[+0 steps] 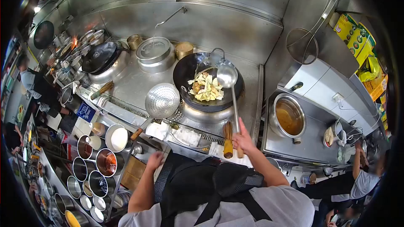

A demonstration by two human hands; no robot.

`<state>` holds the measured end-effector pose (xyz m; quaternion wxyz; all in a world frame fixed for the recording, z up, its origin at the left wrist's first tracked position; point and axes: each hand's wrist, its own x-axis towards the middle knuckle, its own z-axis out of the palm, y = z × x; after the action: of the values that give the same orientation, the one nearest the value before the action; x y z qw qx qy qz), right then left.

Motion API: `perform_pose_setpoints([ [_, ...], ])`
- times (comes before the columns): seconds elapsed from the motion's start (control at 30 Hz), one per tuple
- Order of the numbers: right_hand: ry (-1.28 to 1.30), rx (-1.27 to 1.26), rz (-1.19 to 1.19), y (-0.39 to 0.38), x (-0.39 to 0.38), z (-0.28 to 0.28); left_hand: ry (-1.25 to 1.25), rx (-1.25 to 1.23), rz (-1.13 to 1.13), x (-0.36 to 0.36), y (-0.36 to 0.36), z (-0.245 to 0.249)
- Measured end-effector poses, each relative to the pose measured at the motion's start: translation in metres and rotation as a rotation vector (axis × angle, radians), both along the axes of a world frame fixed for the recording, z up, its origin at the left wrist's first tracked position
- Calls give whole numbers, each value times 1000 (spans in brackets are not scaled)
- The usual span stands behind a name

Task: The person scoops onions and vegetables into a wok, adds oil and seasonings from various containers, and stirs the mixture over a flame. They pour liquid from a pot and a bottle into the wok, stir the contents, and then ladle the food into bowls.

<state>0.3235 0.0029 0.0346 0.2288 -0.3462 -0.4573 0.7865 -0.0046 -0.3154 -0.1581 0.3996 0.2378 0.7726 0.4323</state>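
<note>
My right hand (244, 139) is closed around the long handle of a metal ladle (227, 75). The ladle's bowl is over the right side of a black wok (185, 69), beside pale, leafy chopped cabbage (206, 87) with some browned pieces in it. My left hand (155, 159) hovers by the counter's front edge, fingers curled, with nothing visible in it. Ahead of that hand a perforated skimmer (162, 100) rests with its wooden handle pointing towards me. A bamboo wok brush (227, 138) stands at the counter's edge, just left of my right hand.
White folded cloths (185, 136) lie along the front edge. Behind are a lidded pot (153, 50) and another wok (99, 56). To the right sits a pot of brown liquid (289, 115), below a hanging strainer (302, 46). Seasoning containers (106, 162) stand left; other people work at both sides.
</note>
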Motion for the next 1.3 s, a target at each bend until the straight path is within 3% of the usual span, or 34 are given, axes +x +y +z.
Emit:
perform_pose_setpoints([
  [0.03, -191, 172, 84, 13, 23, -6, 173, 93, -61, -4, 41, 12],
  [0.07, -385, 346, 168, 24, 44, -11, 104, 60, -116, -2, 79, 52],
  [0.1, -454, 322, 213, 22, 60, -5, 411, 182, -201, -2, 112, 70],
  [0.17, -524, 301, 264, 19, 81, 20, 421, 300, -214, 19, 171, 152],
  [0.23, -786, 994, 377, 19, 91, 39, 673, 514, -330, 26, 225, 204],
  [0.27, -790, 991, 381, 18, 86, 56, 787, 664, -389, 26, 250, 224],
  [0.33, -980, 855, 629, 20, 65, 84, 917, 631, -372, 12, 303, 207],
  [0.37, -980, 844, 620, 19, 57, 71, 915, 631, -387, 8, 307, 194],
  [0.43, -1087, 945, 626, 16, 33, 62, 1008, 128, -660, 6, 318, 178],
  [0.47, -1116, 867, 626, 8, 29, 80, 1032, 274, -634, 10, 311, 169],
  [0.5, -1135, 958, 644, 8, 38, 79, 1020, 269, -619, 15, 295, 186],
  [0.57, -1214, 956, 759, -6, 45, 146, 943, 291, -673, 28, 251, 240],
  [0.67, -1163, 809, 877, 4, 44, 186, 884, 286, -685, 34, 239, 252],
  [0.73, -1164, 863, 827, 14, 15, 181, 874, 294, -606, 28, 271, 242],
  [0.83, -1316, 885, 709, 23, -29, 123, 939, 298, -571, 25, 300, 181],
  [0.93, -1394, 1063, 586, 15, -49, 78, 938, 288, -608, 22, 263, 164],
  [1.0, -1393, 1073, 560, 5, -43, 88, 931, 294, -726, 24, 224, 152],
  [1.07, -1351, 1072, 527, -12, -25, 121, 881, 258, -801, 26, 200, 177],
  [1.1, -1355, 1062, 525, -15, -12, 145, 915, 354, -794, 25, 195, 199],
  [1.17, -1181, 886, 648, -17, 4, 182, 946, 408, -745, 16, 212, 235],
  [1.27, -1157, 722, 731, -13, -18, 202, 872, 362, -748, -6, 274, 255],
  [1.3, -1174, 841, 683, -5, -16, 166, 870, 374, -757, -4, 278, 238],
])
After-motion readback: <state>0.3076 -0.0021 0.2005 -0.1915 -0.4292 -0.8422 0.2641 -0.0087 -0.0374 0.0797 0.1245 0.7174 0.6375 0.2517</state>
